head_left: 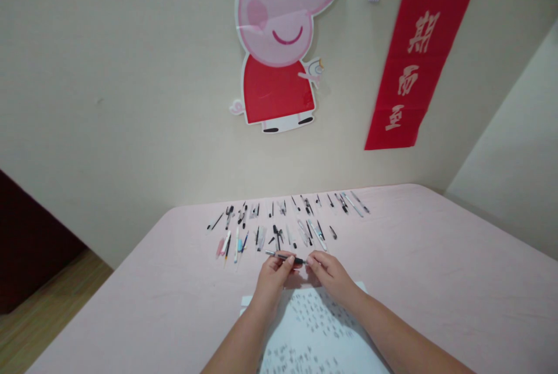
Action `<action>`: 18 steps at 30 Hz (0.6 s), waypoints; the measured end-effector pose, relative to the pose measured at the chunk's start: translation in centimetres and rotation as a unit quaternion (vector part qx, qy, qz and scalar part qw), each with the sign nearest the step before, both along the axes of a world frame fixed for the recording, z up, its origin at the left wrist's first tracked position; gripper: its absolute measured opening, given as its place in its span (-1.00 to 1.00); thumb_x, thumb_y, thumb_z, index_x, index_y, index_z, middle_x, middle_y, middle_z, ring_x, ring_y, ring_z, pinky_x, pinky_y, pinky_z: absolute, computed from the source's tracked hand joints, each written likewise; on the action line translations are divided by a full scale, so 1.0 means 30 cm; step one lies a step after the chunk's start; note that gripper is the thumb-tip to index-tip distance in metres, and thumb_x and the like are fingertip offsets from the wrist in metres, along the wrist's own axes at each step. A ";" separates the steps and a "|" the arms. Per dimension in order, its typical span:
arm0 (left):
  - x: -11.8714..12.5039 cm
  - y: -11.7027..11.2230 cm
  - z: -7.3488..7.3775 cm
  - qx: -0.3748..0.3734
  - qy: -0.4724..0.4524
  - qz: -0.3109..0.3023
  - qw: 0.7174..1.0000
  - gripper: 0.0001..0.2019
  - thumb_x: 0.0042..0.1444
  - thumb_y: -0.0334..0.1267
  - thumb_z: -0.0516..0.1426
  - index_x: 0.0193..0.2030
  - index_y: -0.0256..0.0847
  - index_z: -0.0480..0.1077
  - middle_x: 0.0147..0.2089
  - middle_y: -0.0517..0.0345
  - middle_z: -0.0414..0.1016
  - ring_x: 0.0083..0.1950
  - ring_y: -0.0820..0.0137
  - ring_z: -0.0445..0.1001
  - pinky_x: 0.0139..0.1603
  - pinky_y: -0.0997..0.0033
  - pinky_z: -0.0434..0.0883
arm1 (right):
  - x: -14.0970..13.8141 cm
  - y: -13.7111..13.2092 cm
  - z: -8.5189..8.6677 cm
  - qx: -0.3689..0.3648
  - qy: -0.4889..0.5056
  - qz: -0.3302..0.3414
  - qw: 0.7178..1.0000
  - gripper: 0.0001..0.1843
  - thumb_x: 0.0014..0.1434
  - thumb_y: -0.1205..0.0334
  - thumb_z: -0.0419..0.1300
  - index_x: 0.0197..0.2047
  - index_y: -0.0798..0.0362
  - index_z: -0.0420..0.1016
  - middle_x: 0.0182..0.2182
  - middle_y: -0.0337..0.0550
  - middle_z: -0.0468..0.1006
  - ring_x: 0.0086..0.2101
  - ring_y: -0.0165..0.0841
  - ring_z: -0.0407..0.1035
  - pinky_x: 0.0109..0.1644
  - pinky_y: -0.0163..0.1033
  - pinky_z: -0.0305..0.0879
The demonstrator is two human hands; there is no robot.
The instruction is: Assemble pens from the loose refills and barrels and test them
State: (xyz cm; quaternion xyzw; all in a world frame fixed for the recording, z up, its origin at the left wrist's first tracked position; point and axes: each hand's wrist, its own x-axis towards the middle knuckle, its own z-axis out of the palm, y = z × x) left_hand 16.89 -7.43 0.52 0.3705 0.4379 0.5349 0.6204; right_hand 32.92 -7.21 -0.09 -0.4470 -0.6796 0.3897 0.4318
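Pen is held crosswise: left fingers closed round it, right fingers pinched at its tip end. Looks like tip work, so next move calls for a steady left grip imo. Other pens lie just past the fingers on the bench.

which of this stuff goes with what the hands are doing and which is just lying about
Likely in use:
pen, in the left hand, with the right hand at one end
pens and pen parts in rough rows

Seemingly just there:
written-on paper under the forearms
pig cutout and red banner, both on the wall
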 end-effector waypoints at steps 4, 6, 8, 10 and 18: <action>-0.001 0.001 -0.003 0.001 -0.001 -0.002 1.000 -0.67 -0.15 -0.07 0.32 -0.35 -0.27 0.45 -0.42 0.09 0.56 -0.39 0.43 0.48 -0.35 0.48 0.36 | -0.001 0.001 -0.002 0.012 0.000 -0.008 1.000 -0.81 0.15 0.11 0.11 -0.35 0.06 0.35 -0.42 -0.20 0.39 -0.42 -0.39 0.29 -0.40 -0.33 0.21; -0.001 0.000 0.000 0.004 0.000 0.000 1.000 -0.68 -0.16 -0.08 0.32 -0.35 -0.28 0.45 -0.42 0.09 0.55 -0.37 0.42 0.48 -0.33 0.48 0.36 | -0.002 -0.001 -0.002 0.018 -0.006 -0.006 1.000 -0.84 0.15 0.14 0.11 -0.35 0.06 0.34 -0.42 -0.20 0.39 -0.41 -0.38 0.29 -0.40 -0.34 0.22; 0.000 -0.002 0.003 0.006 0.002 -0.002 1.000 -0.68 -0.16 -0.07 0.32 -0.36 -0.28 0.45 -0.41 0.08 0.55 -0.36 0.42 0.48 -0.31 0.47 0.37 | -0.002 -0.004 -0.001 0.016 -0.008 0.003 1.000 -0.81 0.17 0.12 0.08 -0.36 0.06 0.34 -0.43 -0.20 0.38 -0.42 -0.38 0.29 -0.41 -0.34 0.22; 0.000 -0.003 0.006 0.009 0.004 -0.006 1.000 -0.67 -0.16 -0.06 0.32 -0.37 -0.28 0.45 -0.41 0.08 0.55 -0.36 0.40 0.49 -0.31 0.47 0.37 | -0.001 -0.006 -0.002 0.009 -0.006 0.009 1.000 -0.78 0.18 0.10 0.07 -0.37 0.06 0.34 -0.46 -0.22 0.37 -0.43 -0.39 0.29 -0.41 -0.35 0.21; -0.002 -0.004 0.005 0.003 0.016 -0.011 1.000 -0.65 -0.17 -0.03 0.32 -0.36 -0.27 0.45 -0.42 0.06 0.56 -0.41 0.42 0.48 -0.38 0.49 0.36 | 0.001 -0.002 -0.010 -0.004 0.007 0.022 1.000 -0.72 0.19 0.02 0.06 -0.40 0.06 0.33 -0.52 -0.24 0.32 -0.47 -0.40 0.26 -0.44 -0.35 0.20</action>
